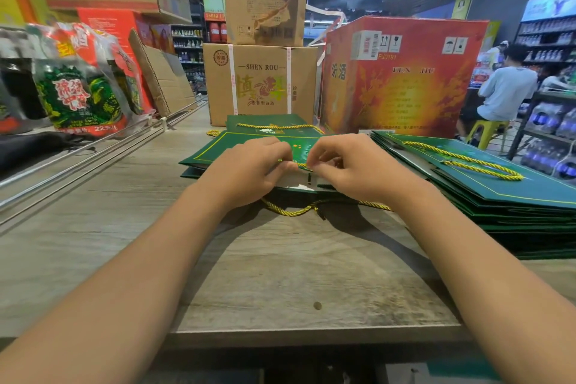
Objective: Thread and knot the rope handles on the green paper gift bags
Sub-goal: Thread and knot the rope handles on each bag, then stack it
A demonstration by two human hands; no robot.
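A flat green paper gift bag [229,146] lies on the wooden table [274,274] in front of me, on top of another bag. My left hand [249,170] and my right hand [352,165] meet at its near edge, both pinching a short stretch of yellow rope [300,164] between the fingertips. A loop of the same yellow rope handle [291,211] hangs out below the bag's near edge onto the table. Where the rope passes through the bag is hidden by my fingers.
A tall stack of green bags [505,196] with yellow rope handles lies at the right. More green bags [265,121] lie behind, before cardboard boxes [261,81] and a red box [402,72]. Packaged goods [78,84] sit at the left. A person [501,87] sits at the far right.
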